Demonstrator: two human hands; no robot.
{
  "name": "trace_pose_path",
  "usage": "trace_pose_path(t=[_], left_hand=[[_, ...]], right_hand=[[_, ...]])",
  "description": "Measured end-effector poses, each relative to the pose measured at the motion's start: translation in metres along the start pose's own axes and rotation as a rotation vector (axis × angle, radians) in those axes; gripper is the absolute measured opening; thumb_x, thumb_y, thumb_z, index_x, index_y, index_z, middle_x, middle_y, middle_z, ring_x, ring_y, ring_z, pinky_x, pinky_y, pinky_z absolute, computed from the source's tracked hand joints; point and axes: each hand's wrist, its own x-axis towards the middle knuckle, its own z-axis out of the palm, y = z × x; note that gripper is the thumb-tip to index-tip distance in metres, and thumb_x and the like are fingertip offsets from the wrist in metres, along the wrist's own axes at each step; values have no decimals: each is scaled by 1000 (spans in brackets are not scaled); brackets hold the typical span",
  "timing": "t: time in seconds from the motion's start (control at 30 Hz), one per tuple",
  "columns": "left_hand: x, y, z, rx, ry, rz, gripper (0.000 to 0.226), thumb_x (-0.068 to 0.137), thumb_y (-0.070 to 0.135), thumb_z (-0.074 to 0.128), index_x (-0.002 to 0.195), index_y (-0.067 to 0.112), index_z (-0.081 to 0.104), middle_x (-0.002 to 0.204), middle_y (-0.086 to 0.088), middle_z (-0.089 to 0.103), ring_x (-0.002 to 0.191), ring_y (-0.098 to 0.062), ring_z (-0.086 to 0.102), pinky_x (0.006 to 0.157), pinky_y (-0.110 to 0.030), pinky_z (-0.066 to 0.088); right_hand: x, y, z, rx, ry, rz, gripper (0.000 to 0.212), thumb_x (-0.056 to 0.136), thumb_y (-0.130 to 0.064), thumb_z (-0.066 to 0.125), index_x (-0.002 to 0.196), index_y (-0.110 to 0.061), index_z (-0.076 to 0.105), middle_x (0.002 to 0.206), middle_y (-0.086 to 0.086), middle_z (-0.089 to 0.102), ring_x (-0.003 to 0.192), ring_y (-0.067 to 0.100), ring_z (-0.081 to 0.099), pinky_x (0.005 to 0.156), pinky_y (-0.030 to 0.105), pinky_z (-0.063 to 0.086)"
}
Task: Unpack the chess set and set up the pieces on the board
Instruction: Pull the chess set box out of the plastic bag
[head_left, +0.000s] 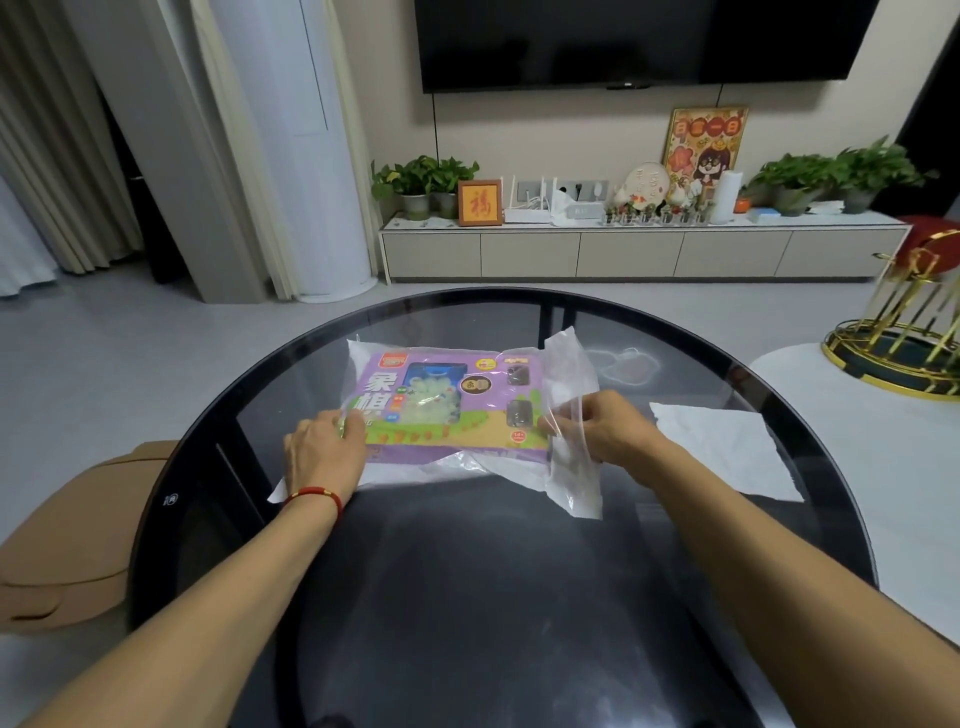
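Note:
A purple chess set box with a clear window showing pale pieces lies flat on the round black glass table. It sits partly inside a clear plastic bag, whose open end stands loose at the box's right side. My left hand pinches the bag at the box's near left corner. My right hand grips the loose plastic at the box's near right corner. A red string bracelet circles my left wrist.
A white paper sheet lies on the glass to the right of the box. A tan seat stands left of the table. A white table with a gold wire stand is at the right. A TV cabinet lines the far wall.

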Motion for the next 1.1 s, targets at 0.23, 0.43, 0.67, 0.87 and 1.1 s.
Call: trace_pose_path(t=[0.23,0.43,0.67,0.87,1.1], left_hand=[[-10,6,-8,-120,50,-66,41,105,33,42,94,4,69,92,-15,68,83,-30,56,70,-33,40],[-14,5,-8,-221,129,-88,24,97,17,56,104,7,78,98,-12,76,93,-29,69,83,-28,49],[-24,11,-8,-234,137,-68,26,102,16,54,109,2,74,103,-15,74,80,-17,58,63,-16,41],[-15,5,-1,-148,128,-79,31,101,27,46,114,9,67,113,-17,70,110,-37,58,79,-36,45],[0,-9,12,211,-116,2,37,102,40,26,113,19,53,126,-12,52,121,-34,36,105,-42,31]], right_hand=[[-3,0,5,27,-89,93,54,71,-56,83,72,-4,68,65,3,52,63,20,43,56,30,36],[-8,-5,-1,171,-64,13,51,75,-44,85,88,4,75,72,14,65,63,19,54,54,27,43],[-4,-4,-2,260,-75,77,88,55,-65,89,102,7,72,99,26,72,72,27,60,70,39,52],[-8,-9,-13,314,-248,69,95,59,-55,91,123,9,62,119,31,64,86,30,54,75,44,39],[-32,-1,-47,230,-395,146,24,91,-24,72,108,-8,66,90,10,68,61,11,62,48,18,30]])
